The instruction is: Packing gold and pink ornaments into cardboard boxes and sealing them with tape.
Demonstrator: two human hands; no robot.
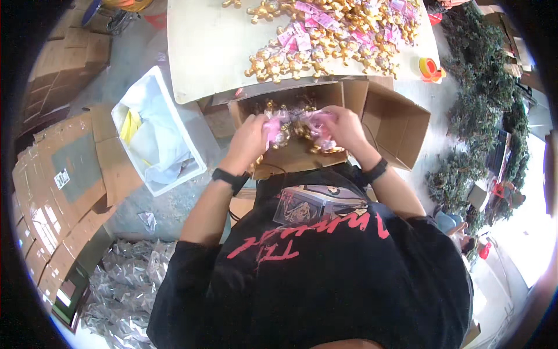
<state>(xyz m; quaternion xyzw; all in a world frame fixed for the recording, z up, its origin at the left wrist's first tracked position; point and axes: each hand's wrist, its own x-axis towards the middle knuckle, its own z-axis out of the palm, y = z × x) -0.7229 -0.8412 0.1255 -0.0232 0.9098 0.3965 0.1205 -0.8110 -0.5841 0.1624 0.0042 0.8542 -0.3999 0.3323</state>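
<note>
My left hand (247, 141) is closed on a bunch of small shiny gold figures with pink tags (276, 131). On the other side, my right hand (349, 131) grips a second bunch of gold figures with pink tags (323, 132). Both bunches hang over the mouth of an open cardboard box (299, 165) right in front of me. My fingertips are partly hidden behind the pink tags. More gold figures with pink tags (319, 49) lie heaped on the pale tabletop (200, 55) beyond the box.
A white bin (185, 125) with pale plastic and something yellow stands left. An open carton flap (395, 122) spreads to the right. Yellow-and-red tape rolls (429, 68) sit at the table's right edge. Big cartons (64, 180), silvery star-like pieces (131, 285) and green artificial branches (476, 104) flank me.
</note>
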